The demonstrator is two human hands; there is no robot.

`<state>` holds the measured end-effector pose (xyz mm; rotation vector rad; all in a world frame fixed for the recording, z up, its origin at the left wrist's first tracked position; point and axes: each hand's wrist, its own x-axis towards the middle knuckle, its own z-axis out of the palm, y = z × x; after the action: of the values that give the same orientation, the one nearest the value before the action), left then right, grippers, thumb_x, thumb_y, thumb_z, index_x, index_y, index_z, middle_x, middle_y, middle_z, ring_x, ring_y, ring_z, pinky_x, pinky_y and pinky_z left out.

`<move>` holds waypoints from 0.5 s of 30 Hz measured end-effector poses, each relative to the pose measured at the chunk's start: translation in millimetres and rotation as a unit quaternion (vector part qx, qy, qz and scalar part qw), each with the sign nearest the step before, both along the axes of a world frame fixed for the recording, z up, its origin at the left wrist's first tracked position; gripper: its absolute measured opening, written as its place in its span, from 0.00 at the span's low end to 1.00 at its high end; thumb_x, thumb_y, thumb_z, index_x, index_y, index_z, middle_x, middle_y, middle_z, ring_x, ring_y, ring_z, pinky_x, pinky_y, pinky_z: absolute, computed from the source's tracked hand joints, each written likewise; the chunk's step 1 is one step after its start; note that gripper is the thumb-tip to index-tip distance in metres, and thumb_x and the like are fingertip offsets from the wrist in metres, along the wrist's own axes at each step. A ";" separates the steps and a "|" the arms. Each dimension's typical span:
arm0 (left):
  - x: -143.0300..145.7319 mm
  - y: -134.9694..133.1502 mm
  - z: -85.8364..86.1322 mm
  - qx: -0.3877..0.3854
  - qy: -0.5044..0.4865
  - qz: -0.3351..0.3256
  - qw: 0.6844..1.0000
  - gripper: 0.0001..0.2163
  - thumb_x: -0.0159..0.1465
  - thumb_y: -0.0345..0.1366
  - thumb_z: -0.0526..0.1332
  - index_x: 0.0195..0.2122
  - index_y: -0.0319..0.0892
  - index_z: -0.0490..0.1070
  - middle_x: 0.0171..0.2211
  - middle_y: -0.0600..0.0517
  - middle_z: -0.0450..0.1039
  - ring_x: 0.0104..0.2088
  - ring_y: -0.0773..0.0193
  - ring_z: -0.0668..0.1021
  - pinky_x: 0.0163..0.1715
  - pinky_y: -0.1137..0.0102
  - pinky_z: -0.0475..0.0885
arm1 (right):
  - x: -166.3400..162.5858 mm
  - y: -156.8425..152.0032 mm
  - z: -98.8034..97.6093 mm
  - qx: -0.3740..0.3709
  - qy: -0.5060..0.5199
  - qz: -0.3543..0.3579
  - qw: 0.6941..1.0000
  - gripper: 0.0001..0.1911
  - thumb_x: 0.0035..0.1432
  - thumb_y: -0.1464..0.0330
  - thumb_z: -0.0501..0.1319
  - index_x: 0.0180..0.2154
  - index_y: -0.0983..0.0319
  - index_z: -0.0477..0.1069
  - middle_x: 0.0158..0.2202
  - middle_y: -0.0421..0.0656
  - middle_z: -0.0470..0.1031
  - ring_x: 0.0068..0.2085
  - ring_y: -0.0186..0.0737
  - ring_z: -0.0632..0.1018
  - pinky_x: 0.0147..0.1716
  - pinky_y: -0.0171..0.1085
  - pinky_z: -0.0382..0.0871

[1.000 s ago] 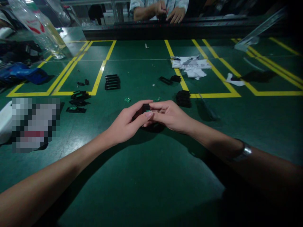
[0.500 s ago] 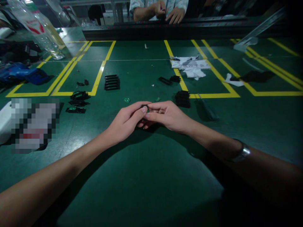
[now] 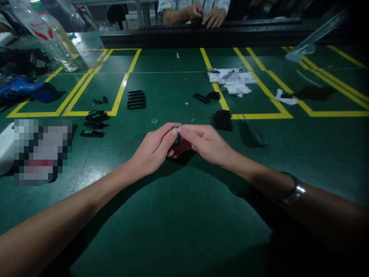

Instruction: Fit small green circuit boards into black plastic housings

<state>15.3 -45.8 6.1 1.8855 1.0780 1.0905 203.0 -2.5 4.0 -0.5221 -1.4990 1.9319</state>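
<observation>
My left hand point(image 3: 157, 148) and my right hand point(image 3: 203, 142) meet over the middle of the green table. Between them is a small black part with a green circuit board point(image 3: 177, 141), mostly hidden by the fingers. My left thumb and fingers are closed on it from the left. The right thumb presses at its top, against the left thumb tip, with the right fingers curled behind. Just beyond the hands lie two small green circuit boards, one on the left point(image 3: 155, 121) and one on the right point(image 3: 192, 120).
Black housings stand in a row point(image 3: 136, 100), with a dark stack point(image 3: 223, 120) farther right. Black parts with green boards point(image 3: 92, 133) lie left. White paper point(image 3: 232, 79), a plastic bottle point(image 3: 46, 36) and a screwdriver-like tool point(image 3: 250, 129) are around. A co-worker's hands point(image 3: 215, 17) show across the table.
My right thumb has moved up and left onto the top of the part, meeting the left thumb. The right fingers have curled further under. My left hand has hardly moved.
</observation>
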 end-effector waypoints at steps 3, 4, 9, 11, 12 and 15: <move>1.3 -2.1 0.0 0.028 0.017 0.013 0.999 0.19 0.79 0.44 0.50 0.60 0.40 0.73 0.29 0.54 0.74 0.25 0.71 0.74 0.29 0.74 0.70 | -2.9 -8.4 2.7 0.040 -0.001 -0.038 0.999 0.12 0.74 0.60 0.59 0.41 0.60 0.76 0.32 0.40 0.81 0.33 0.37 0.85 0.39 0.37 0.83; 2.0 -3.0 0.4 0.039 0.026 0.020 0.999 0.19 0.79 0.43 0.50 0.60 0.39 0.72 0.30 0.54 0.75 0.27 0.71 0.75 0.31 0.74 0.71 | -4.1 -11.1 3.9 0.053 -0.002 -0.048 0.997 0.12 0.74 0.61 0.58 0.41 0.60 0.75 0.32 0.39 0.80 0.34 0.37 0.84 0.38 0.36 0.82; 5.6 -7.4 2.5 0.085 0.052 0.061 0.993 0.19 0.79 0.43 0.49 0.58 0.39 0.73 0.38 0.49 0.79 0.39 0.66 0.81 0.41 0.70 0.73 | -11.4 -21.5 7.6 0.101 0.001 -0.090 0.991 0.12 0.76 0.65 0.54 0.39 0.60 0.70 0.30 0.37 0.76 0.32 0.33 0.81 0.33 0.32 0.77; 6.3 -8.4 2.0 0.098 0.057 0.068 0.991 0.18 0.79 0.42 0.48 0.57 0.38 0.73 0.40 0.48 0.80 0.41 0.65 0.81 0.42 0.69 0.74 | -12.8 -23.2 6.3 0.117 -0.006 -0.097 0.988 0.12 0.77 0.64 0.53 0.39 0.60 0.69 0.32 0.38 0.76 0.32 0.33 0.80 0.32 0.33 0.76; 6.5 -8.6 1.6 0.102 0.061 0.069 0.990 0.18 0.79 0.42 0.48 0.57 0.38 0.72 0.40 0.47 0.80 0.41 0.65 0.81 0.42 0.69 0.74 | -12.9 -23.5 5.3 0.130 -0.016 -0.104 0.986 0.13 0.77 0.63 0.53 0.39 0.60 0.70 0.33 0.38 0.76 0.32 0.33 0.79 0.32 0.33 0.75; 7.2 -9.2 0.4 0.117 0.076 0.078 0.987 0.17 0.79 0.41 0.48 0.55 0.37 0.72 0.41 0.47 0.80 0.40 0.65 0.81 0.42 0.69 0.74 | -11.4 -23.9 2.5 0.182 -0.066 -0.129 0.973 0.16 0.77 0.60 0.53 0.39 0.61 0.71 0.33 0.40 0.75 0.33 0.34 0.77 0.34 0.35 0.73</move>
<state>22.6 -55.0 6.5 2.1271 1.2455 1.2208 191.6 -26.4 6.5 -0.6507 -1.7257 1.4075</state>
